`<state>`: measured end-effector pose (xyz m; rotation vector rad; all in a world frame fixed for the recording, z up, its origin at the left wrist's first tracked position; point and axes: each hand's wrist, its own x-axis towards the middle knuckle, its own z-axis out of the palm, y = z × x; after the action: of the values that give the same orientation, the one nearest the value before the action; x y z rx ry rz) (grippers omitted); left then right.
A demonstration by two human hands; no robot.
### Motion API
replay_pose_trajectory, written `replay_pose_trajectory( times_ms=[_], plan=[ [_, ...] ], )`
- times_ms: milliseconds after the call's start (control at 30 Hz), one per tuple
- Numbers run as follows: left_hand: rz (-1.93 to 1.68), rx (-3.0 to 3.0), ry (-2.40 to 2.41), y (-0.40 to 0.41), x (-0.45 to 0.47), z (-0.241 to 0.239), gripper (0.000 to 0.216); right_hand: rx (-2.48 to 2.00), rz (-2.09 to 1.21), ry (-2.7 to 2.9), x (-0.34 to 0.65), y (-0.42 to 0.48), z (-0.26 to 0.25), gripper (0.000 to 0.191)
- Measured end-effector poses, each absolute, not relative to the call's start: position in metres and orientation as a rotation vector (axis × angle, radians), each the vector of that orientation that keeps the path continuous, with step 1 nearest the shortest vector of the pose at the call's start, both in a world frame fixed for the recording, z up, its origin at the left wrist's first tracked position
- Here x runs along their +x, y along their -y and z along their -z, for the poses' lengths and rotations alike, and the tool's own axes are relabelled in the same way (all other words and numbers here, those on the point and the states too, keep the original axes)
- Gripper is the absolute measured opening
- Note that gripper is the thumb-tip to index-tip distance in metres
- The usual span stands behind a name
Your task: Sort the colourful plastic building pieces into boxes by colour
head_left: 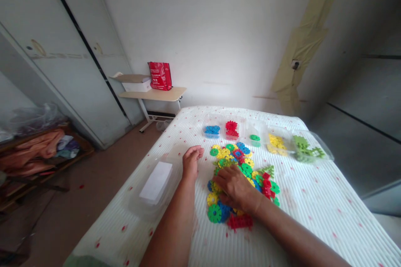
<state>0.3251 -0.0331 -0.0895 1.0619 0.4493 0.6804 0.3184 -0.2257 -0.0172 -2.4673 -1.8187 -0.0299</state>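
Note:
A heap of colourful plastic building pieces (214, 213), mostly notched discs in yellow, green and blue, lies on the table. My right hand (233, 185) reaches into it from the right, with fingers bent down among the pieces. Its fingertips are hidden, so what they grip cannot be made out. To the left of the heap, my left hand (191, 162) is held just above the cloth with its fingers curled in; no piece shows in it. Red block-like pieces (240, 222) lie at the heap's near edge, and a light green triangular piece (267, 171) at its right.
Clear boxes line the far side, holding blue pieces (212, 130), red pieces (232, 129), green pieces (255, 138), yellow pieces (277, 144) and light green pieces (305, 147). A clear tray with a white card (156, 181) is at left. Behind stands a side table (169, 94) with a red bag (160, 76).

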Motion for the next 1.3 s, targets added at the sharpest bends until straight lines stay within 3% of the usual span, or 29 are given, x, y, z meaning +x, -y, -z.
replay_pose_trajectory(
  times_ms=[167, 400, 600, 767, 1033, 1167, 1300],
  plan=[
    [-0.677, 1.068, -0.448, 0.033, 0.325, 0.091, 0.030, -2.473, 0.116, 1.725, 0.322, 0.237, 0.025, 0.004],
    [-0.678, 1.073, -0.460, 0.034, 0.324, 0.087, 0.031, -2.468, 0.209, 1.495, 0.331, 0.266, 0.020, 0.014],
    [-0.674, 1.080, -0.463, 0.034, 0.325, 0.089, 0.034, -2.757, 0.229, 1.122, 0.349, 0.292, 0.008, 0.012],
    [-0.683, 1.092, -0.451, 0.034, 0.325, 0.091, 0.032, -2.642, 0.185, 1.295, 0.337, 0.274, 0.009, 0.026],
    [-0.681, 1.095, -0.454, 0.036, 0.323, 0.086, 0.028, -2.619, -0.006, 1.615, 0.308, 0.220, 0.024, 0.028],
    [-0.684, 1.092, -0.462, 0.036, 0.324, 0.085, 0.028, -2.594, 0.054, 1.619, 0.309, 0.219, 0.025, 0.021],
    [-0.679, 1.091, -0.453, 0.036, 0.324, 0.085, 0.028, -2.619, 0.181, 1.369, 0.326, 0.230, 0.014, 0.034]
  ],
)
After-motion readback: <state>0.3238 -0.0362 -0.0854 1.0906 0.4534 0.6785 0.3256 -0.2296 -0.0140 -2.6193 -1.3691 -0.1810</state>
